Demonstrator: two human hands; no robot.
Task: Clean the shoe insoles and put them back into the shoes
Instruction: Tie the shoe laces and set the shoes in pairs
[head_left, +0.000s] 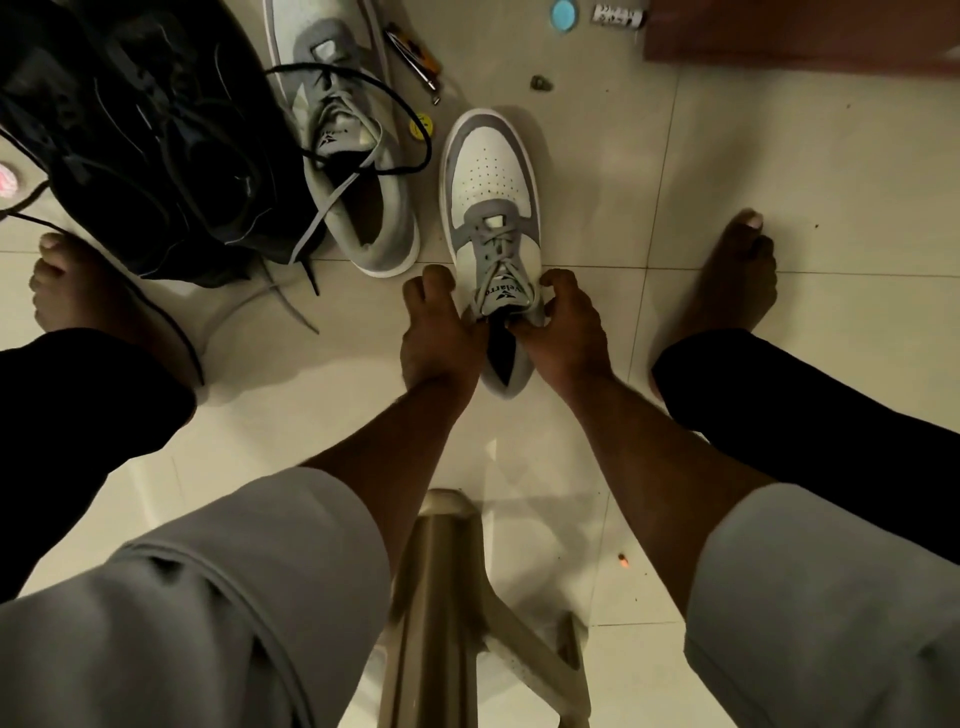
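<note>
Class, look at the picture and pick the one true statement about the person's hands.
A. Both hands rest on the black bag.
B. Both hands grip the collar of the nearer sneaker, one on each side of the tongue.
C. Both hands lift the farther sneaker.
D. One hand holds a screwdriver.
B: the left hand and right hand curl round the collar of the nearer sneaker, either side of its tongue.

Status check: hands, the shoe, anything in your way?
Left hand and right hand grip near shoe's collar. Insole not visible. Second shoe and black bag alongside, not blocking.
</note>
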